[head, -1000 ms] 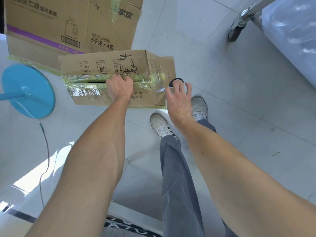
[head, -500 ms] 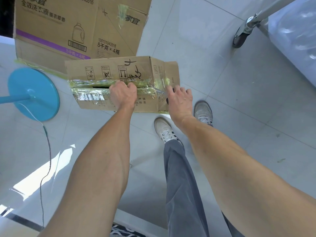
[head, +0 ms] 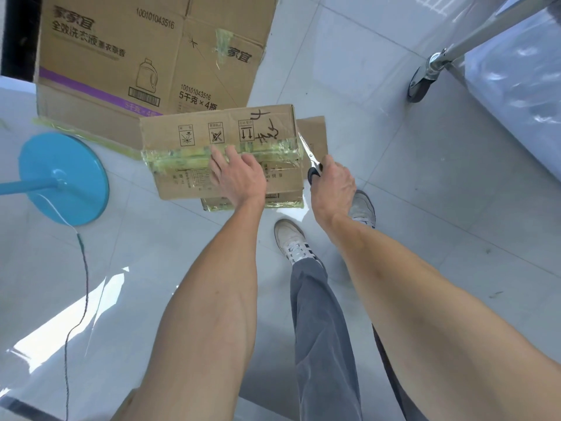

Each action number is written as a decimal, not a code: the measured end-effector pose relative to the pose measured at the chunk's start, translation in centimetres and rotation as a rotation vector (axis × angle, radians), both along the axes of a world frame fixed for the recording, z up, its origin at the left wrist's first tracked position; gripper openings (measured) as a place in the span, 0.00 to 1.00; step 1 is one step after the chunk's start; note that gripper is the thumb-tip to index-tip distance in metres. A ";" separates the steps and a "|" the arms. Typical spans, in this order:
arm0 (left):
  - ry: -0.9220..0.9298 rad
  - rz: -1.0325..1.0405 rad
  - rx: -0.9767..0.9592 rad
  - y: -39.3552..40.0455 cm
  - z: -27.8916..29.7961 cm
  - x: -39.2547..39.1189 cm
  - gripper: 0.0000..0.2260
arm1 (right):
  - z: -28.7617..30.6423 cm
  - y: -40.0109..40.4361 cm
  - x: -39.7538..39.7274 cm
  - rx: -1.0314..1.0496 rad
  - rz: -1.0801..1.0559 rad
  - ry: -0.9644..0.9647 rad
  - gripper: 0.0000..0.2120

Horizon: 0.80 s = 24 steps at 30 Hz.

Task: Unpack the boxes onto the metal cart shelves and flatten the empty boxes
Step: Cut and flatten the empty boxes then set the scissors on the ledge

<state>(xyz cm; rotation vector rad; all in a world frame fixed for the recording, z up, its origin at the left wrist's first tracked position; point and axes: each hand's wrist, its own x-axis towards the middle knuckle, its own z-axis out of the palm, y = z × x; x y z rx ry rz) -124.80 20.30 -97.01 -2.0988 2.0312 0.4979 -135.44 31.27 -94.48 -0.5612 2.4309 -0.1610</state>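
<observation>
1. The pale grey tiled floor (head: 425, 208) fills the view from your head camera, and you stand on it in grey trousers and white sneakers (head: 291, 240).
2. A large brown cardboard carton printed with a detergent bottle and a purple stripe (head: 121, 56) stands at the top left, with greenish tape along its lower edge.
3. The metal cart (head: 485, 34) shows at the top right: a slanted steel leg ending in a black caster wheel (head: 420, 83), with a shelf wrapped in shiny plastic film beside it.
4. A round blue metal stand base (head: 60, 177) lies on the floor at the left, with a thin dark cord trailing down from it.
5. The small brown cardboard box sealed with yellowish clear tape (head: 218, 141) sits in front of the large carton, just ahead of your feet; handling symbols and black handwriting mark its top face.
6. Your left arm reaches straight forward, and your left hand (head: 236, 174) rests palm down on the small box over the taped seam, fingers spread and nearly straight, gripping nothing.
7. Your right arm comes in from the lower right, and your right hand (head: 334, 183) curls around the black handles of a pair of scissors (head: 309, 156).
8. The scissor blades point up and left, touching the taped right corner of the small box.
</observation>
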 end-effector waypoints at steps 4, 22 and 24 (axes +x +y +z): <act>0.256 0.090 0.204 -1.4 1.8 -2.0 0.06 | 1.9 -1.7 -1.1 0.029 -0.057 0.028 0.07; 0.481 0.215 0.702 -13.5 11.0 -6.9 0.09 | 11.2 -15.3 -5.2 -0.264 -0.271 -0.031 0.14; 0.577 0.251 0.728 -14.9 11.5 -9.3 0.10 | 10.4 -16.8 -6.2 -0.248 -0.266 -0.011 0.15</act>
